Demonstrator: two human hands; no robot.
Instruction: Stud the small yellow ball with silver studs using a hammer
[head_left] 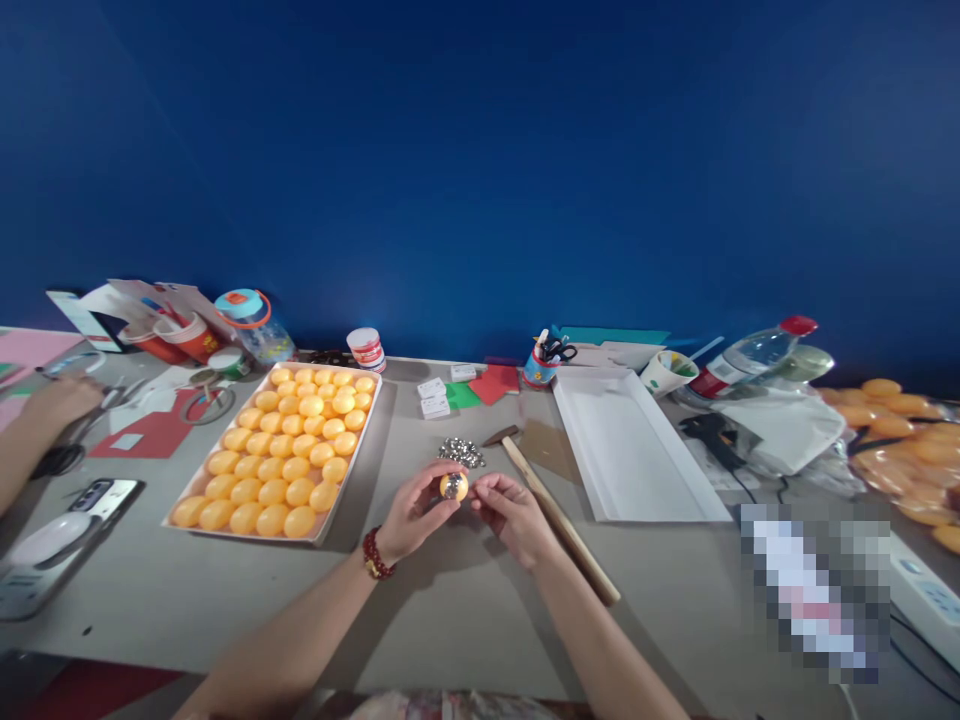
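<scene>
Over the middle of the table, my left hand (416, 508) grips an orange ball (462, 490), which looks like a table tennis ball. A small shiny metal piece (452, 487) sits on the ball's near side. Just to the right, my right hand (514, 510) has thumb and fingers pinched together close to the ball; what they hold, if anything, is too small to make out. A pile of small shiny metal pieces (461, 452) lies right behind the ball. On the left, a shallow box (321, 535) holds rows of similar orange balls (277, 468).
A hammer (559, 515) lies right of my hands, beside an open white tray (637, 450). Bagged orange balls (911, 450) and a plastic bottle (750, 355) are at right. Small white boxes (433, 400) lie behind. At far left are another person's hand (64, 400) and a phone (97, 500).
</scene>
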